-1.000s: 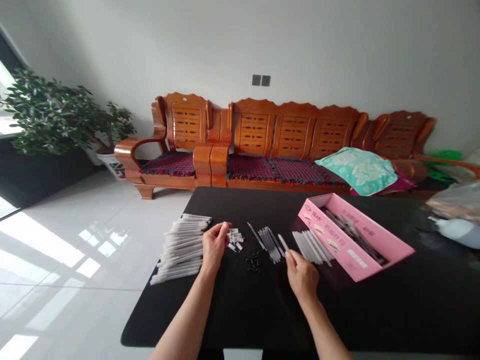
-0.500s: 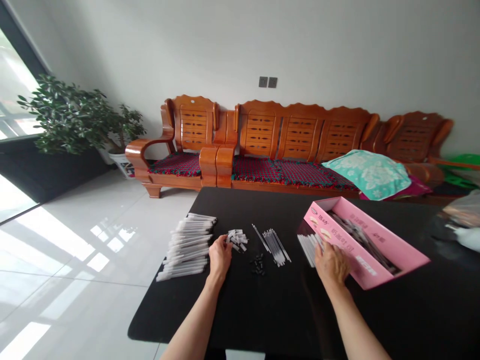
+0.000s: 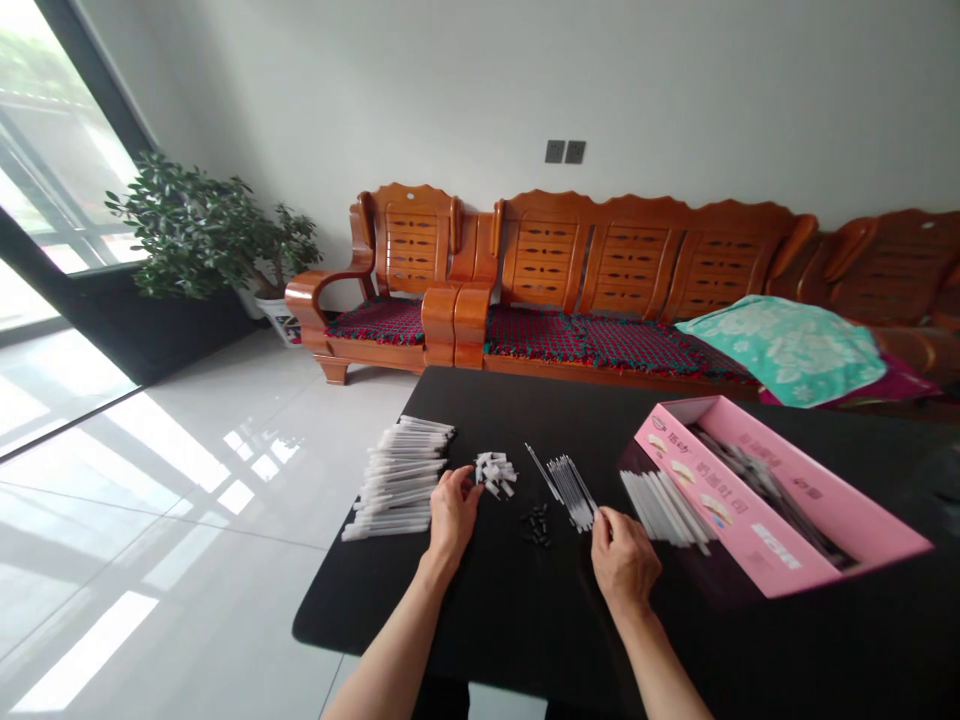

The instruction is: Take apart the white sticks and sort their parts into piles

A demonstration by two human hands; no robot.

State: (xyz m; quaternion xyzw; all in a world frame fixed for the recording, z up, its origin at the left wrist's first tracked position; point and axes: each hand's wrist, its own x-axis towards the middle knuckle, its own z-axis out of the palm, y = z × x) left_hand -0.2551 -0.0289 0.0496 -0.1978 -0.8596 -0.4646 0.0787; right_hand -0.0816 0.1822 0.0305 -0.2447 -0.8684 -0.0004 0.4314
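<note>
Pinching lightly with the right hand (image 3: 624,562), right of lower centre, while the left hand (image 3: 452,516) rests left of it, should part one of the thin rods (image 3: 571,490) below centre without scattering the small white pieces (image 3: 493,472) near the left fingertips. Fingers hide both grips: whether either holds anything I cannot tell, and the rods' near ends are indistinct.

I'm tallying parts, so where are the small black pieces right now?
In the head view, the small black pieces lie near the middle, on the dark table between the left hand and the right hand, just below the short white pieces.
</note>
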